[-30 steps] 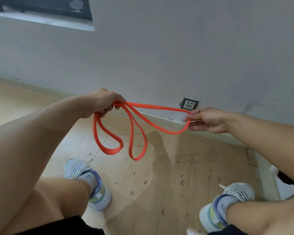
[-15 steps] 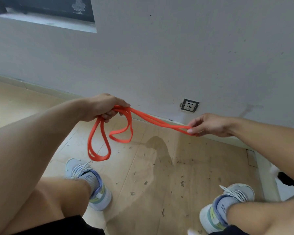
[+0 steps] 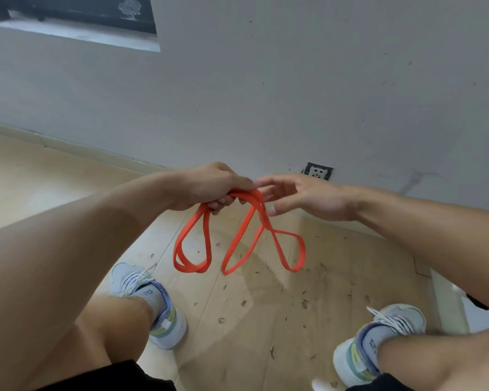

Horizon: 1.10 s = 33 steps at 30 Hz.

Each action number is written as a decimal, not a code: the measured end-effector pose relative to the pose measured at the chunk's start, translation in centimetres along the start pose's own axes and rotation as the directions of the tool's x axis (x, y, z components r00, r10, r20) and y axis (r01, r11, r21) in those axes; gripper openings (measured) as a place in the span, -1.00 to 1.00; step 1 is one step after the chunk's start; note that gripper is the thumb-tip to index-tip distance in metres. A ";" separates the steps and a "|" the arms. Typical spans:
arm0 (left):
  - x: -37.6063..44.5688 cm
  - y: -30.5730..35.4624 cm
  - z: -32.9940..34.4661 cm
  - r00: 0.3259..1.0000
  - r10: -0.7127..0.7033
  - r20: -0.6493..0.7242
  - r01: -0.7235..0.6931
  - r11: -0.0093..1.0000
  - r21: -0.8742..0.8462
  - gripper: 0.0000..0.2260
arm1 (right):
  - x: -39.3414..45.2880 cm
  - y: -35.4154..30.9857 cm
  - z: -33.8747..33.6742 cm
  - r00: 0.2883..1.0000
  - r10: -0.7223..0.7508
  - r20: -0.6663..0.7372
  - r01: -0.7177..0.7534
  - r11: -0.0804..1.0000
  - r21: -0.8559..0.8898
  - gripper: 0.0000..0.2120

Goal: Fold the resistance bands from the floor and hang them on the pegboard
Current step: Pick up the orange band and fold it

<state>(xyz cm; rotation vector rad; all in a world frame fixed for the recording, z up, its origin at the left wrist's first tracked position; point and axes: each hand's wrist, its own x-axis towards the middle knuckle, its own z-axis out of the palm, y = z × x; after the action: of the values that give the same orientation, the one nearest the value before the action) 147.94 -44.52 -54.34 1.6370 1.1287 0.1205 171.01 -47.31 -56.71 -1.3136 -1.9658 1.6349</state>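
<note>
An orange resistance band (image 3: 239, 244) hangs in folded loops above the wooden floor. My left hand (image 3: 209, 187) is shut on the gathered top of the band, all its strands bunched in the fist. My right hand (image 3: 302, 197) is right beside it, fingers spread and loose, its fingertips at the band's top next to my left fist. Three loops dangle below my hands: one to the left, two crossing to the right. No pegboard is in view.
A grey wall (image 3: 294, 94) stands close ahead with a socket (image 3: 318, 171) low down and a skirting board. The wooden floor (image 3: 266, 306) is littered with small scraps. My two feet in pale sneakers (image 3: 153, 303) (image 3: 378, 340) are planted below.
My right hand brought its end of the band across to my left hand and let go. The band, stretched between both hands before, now hangs in loops from my left fist.
</note>
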 end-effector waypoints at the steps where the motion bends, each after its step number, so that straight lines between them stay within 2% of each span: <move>1: 0.0 0.1 0.1 1.000 0.005 -0.001 -0.005 1.000 0.004 -0.61 | 0.1 -0.3 0.4 0.999 -0.017 -0.030 0.017 1.000 -0.003 -0.57; 5: -0.1 0.1 0.0 0.998 0.024 0.054 -0.025 1.000 0.019 -0.64 | 0.7 -0.2 1.6 0.971 -0.116 -0.209 0.103 0.992 -0.072 -0.76; 8: -0.2 -0.3 -0.2 0.994 0.043 0.103 -0.056 0.989 0.135 -0.62 | 0.6 -0.3 1.5 0.967 -0.156 -0.201 0.127 0.981 -0.148 -0.83; 12: 0.0 -0.9 -0.2 0.998 0.062 0.018 -0.065 0.979 0.195 -0.80 | 0.5 -0.3 1.3 0.963 -0.149 -0.225 0.083 0.957 -0.278 -0.82; 19: 0.4 -0.8 0.1 0.990 0.109 -0.088 -0.070 0.931 0.359 -0.85 | 0.7 0.1 1.1 0.957 -0.135 -0.255 0.049 0.947 -0.318 -0.86; 28: 0.5 -0.7 0.4 0.973 0.170 -0.158 -0.110 0.937 0.332 -0.88 | 1.1 0.6 1.8 0.943 -0.135 -0.305 0.034 0.948 -0.315 -0.95; 33: 0.3 -0.8 0.4 0.960 0.213 -0.184 -0.152 0.943 0.296 -0.86 | 1.2 0.4 2.1 0.926 -0.153 -0.345 0.049 0.955 -0.293 -0.87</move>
<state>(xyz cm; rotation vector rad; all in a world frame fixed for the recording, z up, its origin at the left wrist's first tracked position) 147.84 -44.63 -55.21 2.0202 1.1927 0.2744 169.07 -47.81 -58.12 -1.4598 -2.0365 0.9985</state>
